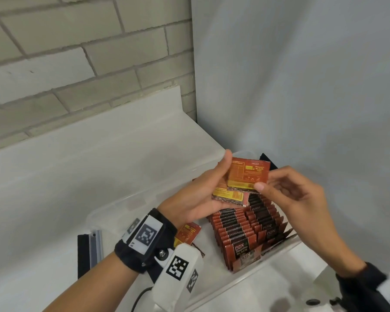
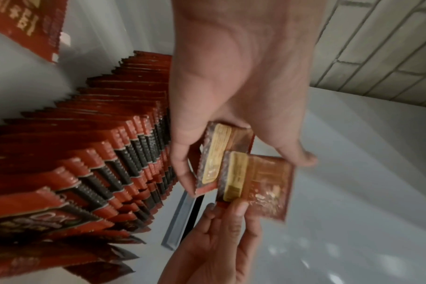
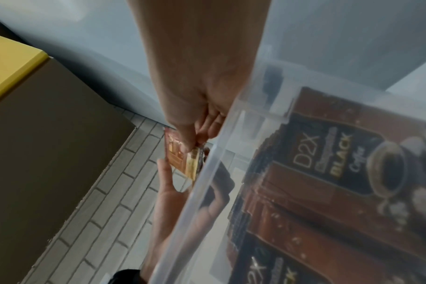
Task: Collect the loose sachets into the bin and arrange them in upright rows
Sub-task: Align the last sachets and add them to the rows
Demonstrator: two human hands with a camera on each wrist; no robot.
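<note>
Head view: left hand (image 1: 196,194) holds two red sachets (image 1: 241,183) fanned above the clear plastic bin (image 1: 113,210); right hand (image 1: 297,199) pinches the top sachet's corner. Upright sachet rows (image 1: 248,228) fill the bin's right side, one loose sachet (image 1: 187,233) lies flat inside. Left wrist view: both sachets (image 2: 243,173) gripped beside the rows (image 2: 97,153), right thumb on the nearer one. Right wrist view: the pinch shows over the bin's wall (image 3: 207,173); D2X Black Coffee packs behind it.

White counter (image 1: 99,176), clear bin (image 1: 113,208), grey-black strip (image 1: 89,253)
</note>
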